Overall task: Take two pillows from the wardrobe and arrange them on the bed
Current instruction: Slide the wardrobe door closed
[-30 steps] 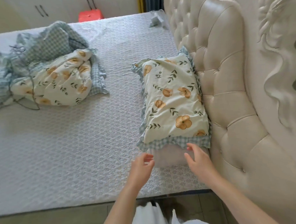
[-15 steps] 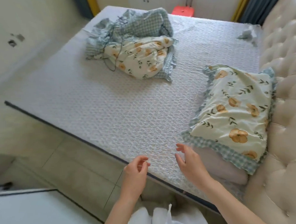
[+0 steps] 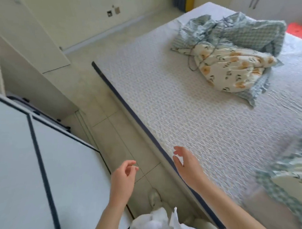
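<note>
A flower-print pillow (image 3: 289,183) with a blue check frill lies at the bed's right edge, blurred and cut off by the frame. The bed (image 3: 189,116) has a white quilted cover and a dark-trimmed near edge. My right hand (image 3: 186,164) hovers over that near edge, fingers apart, holding nothing. My left hand (image 3: 122,178) hangs over the floor beside the bed, fingers loosely curled, empty. A white wardrobe door (image 3: 38,37) stands at the upper left.
A crumpled flower-print cover (image 3: 230,60) with blue check lining lies bunched on the far part of the bed. A white panel with dark trim (image 3: 37,161) fills the lower left. Pale tiled floor (image 3: 112,115) runs between it and the bed. A red item (image 3: 296,30) shows at far right.
The view has swung left, away from the headboard, so the placed pillow slid to the right edge. Both hands came off the pillow and now hang empty near the bed's edge.
</note>
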The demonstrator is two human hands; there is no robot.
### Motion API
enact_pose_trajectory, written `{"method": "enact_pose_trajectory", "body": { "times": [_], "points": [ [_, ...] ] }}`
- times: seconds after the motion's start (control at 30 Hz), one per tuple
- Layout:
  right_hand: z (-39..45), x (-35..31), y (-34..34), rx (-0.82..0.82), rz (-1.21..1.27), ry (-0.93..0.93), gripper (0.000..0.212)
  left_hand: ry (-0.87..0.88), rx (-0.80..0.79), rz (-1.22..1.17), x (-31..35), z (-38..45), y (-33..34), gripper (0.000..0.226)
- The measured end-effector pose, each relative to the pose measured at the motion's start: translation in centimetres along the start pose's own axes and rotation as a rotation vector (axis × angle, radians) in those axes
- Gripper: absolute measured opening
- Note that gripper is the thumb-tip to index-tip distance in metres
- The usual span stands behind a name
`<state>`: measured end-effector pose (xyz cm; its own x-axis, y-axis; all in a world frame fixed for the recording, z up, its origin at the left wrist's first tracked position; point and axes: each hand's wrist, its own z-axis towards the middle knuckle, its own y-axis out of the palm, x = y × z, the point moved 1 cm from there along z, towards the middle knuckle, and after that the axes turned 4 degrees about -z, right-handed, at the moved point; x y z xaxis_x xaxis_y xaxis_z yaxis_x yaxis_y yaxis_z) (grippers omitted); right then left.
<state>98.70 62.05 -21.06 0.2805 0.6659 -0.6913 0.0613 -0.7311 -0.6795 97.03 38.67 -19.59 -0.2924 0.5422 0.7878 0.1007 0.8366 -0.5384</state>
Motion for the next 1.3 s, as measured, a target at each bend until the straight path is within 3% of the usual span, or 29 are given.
{"method": "enact_pose_trajectory", "body": {
  "times": [0.37,0.77,1.0,1.13,1.3],
  "points": [
    [10.2,-13.4,6.9,-0.254,0.031,-0.310,0.028,-0.126,0.418,-0.022,-1.7,6.0,-10.0,0.024],
    [19.3,-27.1,11.3,-0.675,0.066,-0.580,0.030,-0.199,0.792,0.079,3.4,7.5,-11.9,0.028],
    [18.2,-35.6,14.0,-0.821,0.208,-0.695,0.029,-0.136,1.126,0.259,4.8,4.5,-14.4,0.039],
    [15.4,-39.5,15.6,-0.861,0.292,-0.755,0.035,-0.074,1.230,0.396,6.0,2.6,-16.3,0.032],
    [12.8,-42.3,17.3,-0.858,0.391,-0.729,0.044,-0.035,1.354,0.918,7.1,-0.2,-19.2,0.027]
  ]
}}
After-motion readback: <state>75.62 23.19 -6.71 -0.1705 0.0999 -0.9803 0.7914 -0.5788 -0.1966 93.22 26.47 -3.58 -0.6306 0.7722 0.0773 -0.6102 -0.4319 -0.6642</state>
